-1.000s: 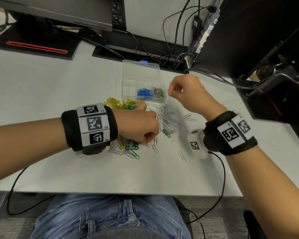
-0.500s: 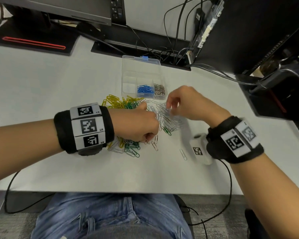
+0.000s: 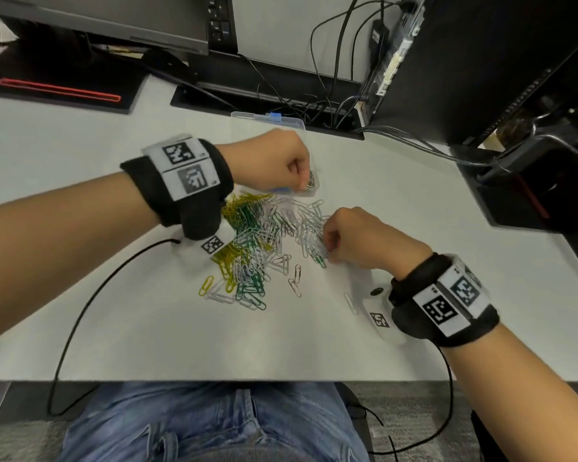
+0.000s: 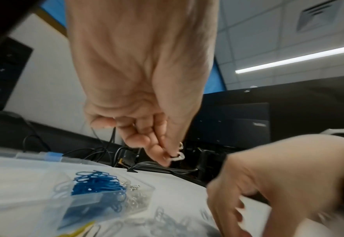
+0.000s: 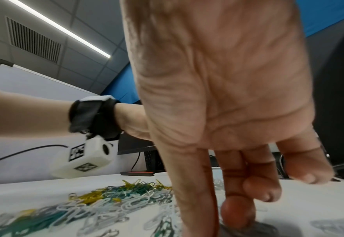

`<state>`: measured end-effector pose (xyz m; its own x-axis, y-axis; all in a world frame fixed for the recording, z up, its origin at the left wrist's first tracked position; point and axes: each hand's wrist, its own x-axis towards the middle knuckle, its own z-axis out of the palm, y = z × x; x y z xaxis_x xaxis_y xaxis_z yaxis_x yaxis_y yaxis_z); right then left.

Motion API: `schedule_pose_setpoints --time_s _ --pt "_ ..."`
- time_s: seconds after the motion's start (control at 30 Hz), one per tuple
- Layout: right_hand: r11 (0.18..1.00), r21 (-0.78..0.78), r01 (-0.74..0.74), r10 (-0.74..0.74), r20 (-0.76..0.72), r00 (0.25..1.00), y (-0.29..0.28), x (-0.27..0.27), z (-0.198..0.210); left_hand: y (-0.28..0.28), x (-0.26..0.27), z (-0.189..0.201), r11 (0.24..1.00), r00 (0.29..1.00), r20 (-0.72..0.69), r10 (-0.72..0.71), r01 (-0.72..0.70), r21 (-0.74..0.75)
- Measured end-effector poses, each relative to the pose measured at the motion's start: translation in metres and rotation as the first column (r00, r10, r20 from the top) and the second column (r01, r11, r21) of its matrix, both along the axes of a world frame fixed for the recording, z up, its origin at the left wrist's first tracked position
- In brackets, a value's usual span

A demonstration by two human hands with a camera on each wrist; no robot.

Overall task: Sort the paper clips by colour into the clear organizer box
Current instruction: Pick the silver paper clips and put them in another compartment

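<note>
A mixed pile of yellow, green, white and silver paper clips (image 3: 254, 235) (image 5: 106, 200) lies mid-table. Behind it stands the clear organizer box (image 3: 267, 116) (image 4: 35, 184), holding blue clips (image 4: 98, 184) and silver clips (image 4: 135, 198) in neighbouring compartments. My left hand (image 3: 302, 181) (image 4: 172, 158) hovers over the box's near right corner, its fingers pinching a pale clip (image 4: 179, 156). My right hand (image 3: 326, 253) (image 5: 213, 219) is down at the pile's right edge, thumb and index fingertip pinching at clips on the table. The left hand hides most of the box in the head view.
Monitors, a black stand and tangled cables (image 3: 331, 105) crowd the table's back. A black computer case (image 3: 481, 61) and a tray stand at the right. A thin black cable (image 3: 90, 295) loops from my left wrist over the front edge. Loose clips (image 3: 296, 281) lie near the pile.
My left hand lifted from the pile and moved back over the organizer box. My right hand came from the box down to the pile's right edge.
</note>
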<state>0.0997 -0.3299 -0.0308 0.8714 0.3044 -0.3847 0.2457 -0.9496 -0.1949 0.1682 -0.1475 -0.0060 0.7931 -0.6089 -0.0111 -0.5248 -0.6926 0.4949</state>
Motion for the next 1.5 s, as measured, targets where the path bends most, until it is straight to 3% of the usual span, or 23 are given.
schedule_pose_setpoints --time_s 0.17,0.3,0.4,0.53,0.63,0.7,1.03,1.3,1.43,1.5 --pt "1.0 0.01 -0.021 0.022 -0.062 0.998 0.0 0.001 0.001 -0.02 0.037 -0.005 0.963 0.965 0.01 0.261 -0.26 -0.068" --pt "0.997 0.076 0.023 -0.016 -0.087 0.996 -0.006 0.002 0.005 -0.025 0.048 -0.013 0.942 0.942 0.031 0.335 -0.335 -0.008" --pt "0.983 0.154 0.098 -0.092 -0.043 0.995 -0.015 0.006 0.01 -0.02 0.04 -0.013 0.959 0.953 0.11 0.282 -0.282 -0.014" --pt "0.974 0.17 0.151 -0.153 -0.001 0.988 -0.024 0.015 0.01 -0.02 0.011 -0.013 0.999 0.994 0.102 0.034 -0.033 -0.02" --pt "0.976 0.128 0.175 -0.181 0.038 0.983 -0.028 0.02 0.007 -0.026 -0.009 -0.02 0.979 0.987 0.037 -0.155 0.149 0.137" --pt "0.984 0.101 0.149 -0.157 0.067 0.985 -0.026 0.019 0.005 -0.031 -0.016 -0.026 0.952 0.976 0.061 -0.207 0.186 0.242" --pt "0.998 -0.028 0.063 -0.063 0.023 0.998 0.002 0.01 -0.004 -0.049 -0.022 -0.033 0.901 0.966 0.102 -0.238 0.181 0.394" --pt "0.998 -0.049 0.041 -0.043 -0.045 0.998 -0.006 0.01 -0.003 -0.045 -0.017 -0.033 0.914 0.974 -0.054 -0.219 0.225 0.339" --pt "0.995 0.01 0.1 -0.1 0.005 0.995 -0.019 0.012 -0.002 -0.036 -0.011 -0.034 0.958 0.977 -0.1 -0.19 0.207 0.199" --pt "0.988 0.09 0.121 -0.125 0.034 0.992 -0.025 0.013 0.002 -0.03 -0.006 -0.03 0.984 0.989 -0.055 -0.139 0.144 0.104"
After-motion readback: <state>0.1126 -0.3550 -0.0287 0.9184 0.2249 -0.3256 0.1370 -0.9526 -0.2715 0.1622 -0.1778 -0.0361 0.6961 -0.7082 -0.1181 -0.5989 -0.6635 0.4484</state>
